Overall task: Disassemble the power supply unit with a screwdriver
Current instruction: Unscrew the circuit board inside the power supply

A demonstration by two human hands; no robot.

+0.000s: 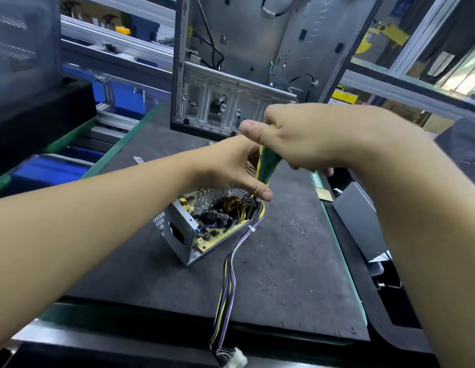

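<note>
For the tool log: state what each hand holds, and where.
Right hand grips the screwdriver by its handle's top; left hand pinches the handle's lower end.

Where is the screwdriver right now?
In the head view, the screwdriver is at centre, its green-and-yellow handle gripped by the right hand, the left hand holding it lower down, just above the open power supply unit.
</note>
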